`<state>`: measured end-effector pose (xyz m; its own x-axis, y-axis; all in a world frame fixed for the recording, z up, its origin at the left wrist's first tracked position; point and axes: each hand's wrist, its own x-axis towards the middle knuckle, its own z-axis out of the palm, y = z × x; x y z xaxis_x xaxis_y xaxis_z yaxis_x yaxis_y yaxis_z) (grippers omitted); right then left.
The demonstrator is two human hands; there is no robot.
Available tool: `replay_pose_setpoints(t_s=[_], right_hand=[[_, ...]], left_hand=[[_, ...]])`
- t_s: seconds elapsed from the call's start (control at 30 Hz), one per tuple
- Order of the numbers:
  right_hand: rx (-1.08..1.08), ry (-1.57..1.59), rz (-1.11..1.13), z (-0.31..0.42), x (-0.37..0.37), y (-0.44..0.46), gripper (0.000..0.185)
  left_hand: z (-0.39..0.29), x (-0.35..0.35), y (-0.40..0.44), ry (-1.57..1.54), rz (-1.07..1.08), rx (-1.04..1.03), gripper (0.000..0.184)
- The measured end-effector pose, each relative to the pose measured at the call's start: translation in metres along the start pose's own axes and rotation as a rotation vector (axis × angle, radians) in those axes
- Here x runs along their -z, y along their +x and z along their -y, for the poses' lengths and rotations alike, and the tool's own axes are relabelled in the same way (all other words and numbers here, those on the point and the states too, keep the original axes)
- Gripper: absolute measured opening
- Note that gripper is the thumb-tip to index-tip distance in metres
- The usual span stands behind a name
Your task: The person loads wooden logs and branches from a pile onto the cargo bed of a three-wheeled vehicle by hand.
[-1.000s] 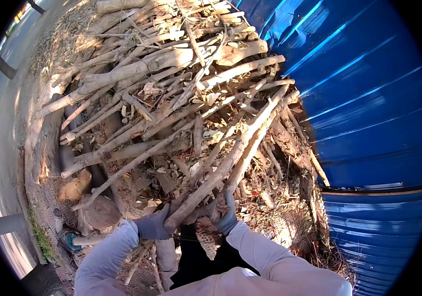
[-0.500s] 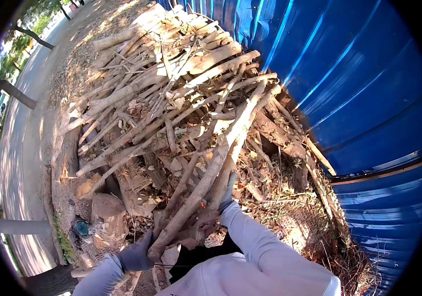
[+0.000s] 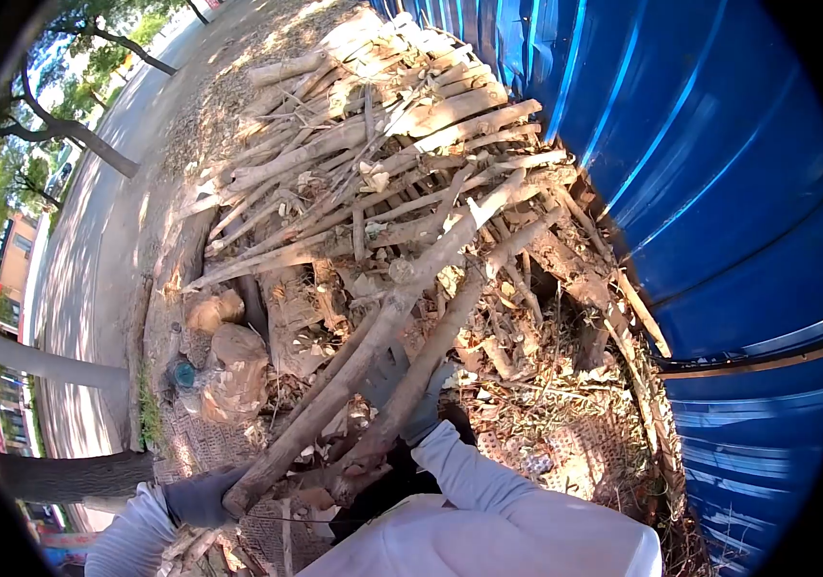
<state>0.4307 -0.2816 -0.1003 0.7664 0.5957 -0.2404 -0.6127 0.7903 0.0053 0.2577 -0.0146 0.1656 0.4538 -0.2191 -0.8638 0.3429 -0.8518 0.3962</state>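
Observation:
My left hand [image 3: 207, 495], in a grey glove, is wrapped round the lower end of a long thick branch [image 3: 363, 341] at the bottom left. That branch slants up to the right over the woodpile. My right hand [image 3: 402, 389], gloved too, is under and between this branch and a second forked branch [image 3: 430, 361]; its fingers are partly hidden behind the wood. Some fingers show between the two branches, bent against the wood. A thinner stick [image 3: 329, 370] lies close beside the long branch.
A pile of cut branches [image 3: 334, 154] spreads ahead. The blue metal fence [image 3: 719, 212] runs along the right. Cut log pieces [image 3: 238, 361] and a teal round object [image 3: 182, 374] lie at the left. Tree trunks [image 3: 75, 479] and a road [image 3: 94, 288] are further left.
My left hand has moved down and left with the end of the long branch. The two branches have spread apart, and the view has turned to show more trees and road.

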Motion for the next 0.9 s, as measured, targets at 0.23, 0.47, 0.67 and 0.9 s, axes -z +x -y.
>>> replay_pose_setpoints(t_s=[0.23,0.47,0.67,0.9], right_hand=[[-0.111,0.191,0.131,-0.015,0.083,-0.022,0.117],[0.055,0.009,0.098,-0.038,0.031,-0.077,0.110],[-0.243,0.355,0.388,-0.123,0.050,-0.173,0.128],[-0.323,0.045,0.245,-0.141,0.070,-0.203,0.127]], left_hand=[[-0.039,-0.071,0.004,0.051,-0.158,0.103,0.103],[-0.058,-0.124,-0.050,-0.038,-0.234,-0.039,0.103],[-0.042,-0.237,-0.134,-0.259,-0.234,0.035,0.100],[-0.019,-0.321,-0.124,-0.280,-0.286,-0.074,0.104]])
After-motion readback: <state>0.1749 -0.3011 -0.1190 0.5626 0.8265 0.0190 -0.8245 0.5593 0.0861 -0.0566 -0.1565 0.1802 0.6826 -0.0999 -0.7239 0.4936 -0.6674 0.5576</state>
